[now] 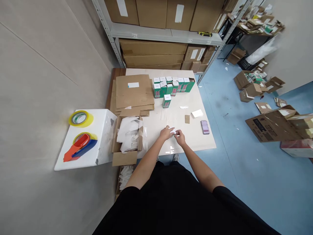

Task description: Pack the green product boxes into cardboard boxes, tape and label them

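My left hand (166,133) and my right hand (180,137) meet over the near part of the white table (195,137). Between them they pinch a small white piece (174,131), perhaps a folded paper or flat carton; too small to name. Both hands have their fingers closed on it. A single green and white box (166,101) stands alone farther up the table. Behind it several like boxes (172,85) stand in a row.
Flat cardboard sheets (133,93) lie at the table's left. An open carton of white flat pieces (128,134) sits beside them. Tape rolls and a red dispenser (78,148) rest on a white foam block. A phone (204,126), white card and brown tag lie right. Shelves with cartons stand behind.
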